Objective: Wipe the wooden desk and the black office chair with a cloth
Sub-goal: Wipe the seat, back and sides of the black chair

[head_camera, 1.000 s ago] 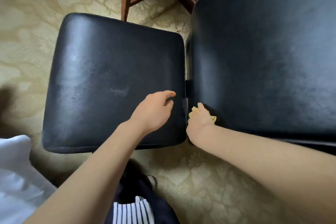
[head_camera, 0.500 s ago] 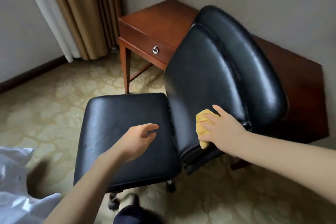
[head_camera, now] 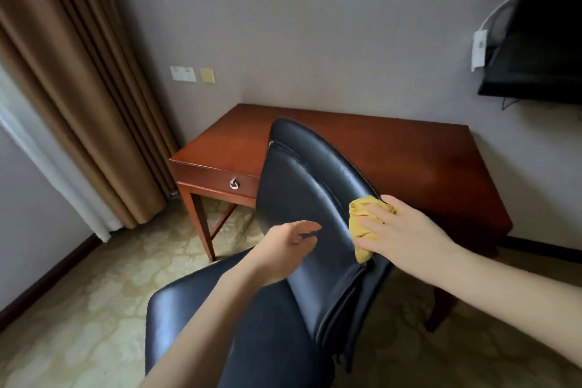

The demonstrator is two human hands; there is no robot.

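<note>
The black office chair stands in front of the wooden desk, its backrest edge-on to me and its seat low in the middle. My right hand presses a yellow cloth against the right edge of the backrest, fingers spread flat over it. Just in front of the backrest my left hand hovers above the seat with relaxed fingers, holding nothing. The cloth's lower part hangs below my right palm.
The desk has one drawer with a ring pull and sits in the room's corner. Brown curtains hang at the left. A black TV is mounted on the right wall. Patterned carpet covers the floor.
My view has lifted from the seat to the desk and wall. My right hand moved the cloth up the backrest's edge from its base. My left hand lifted off the seat.
</note>
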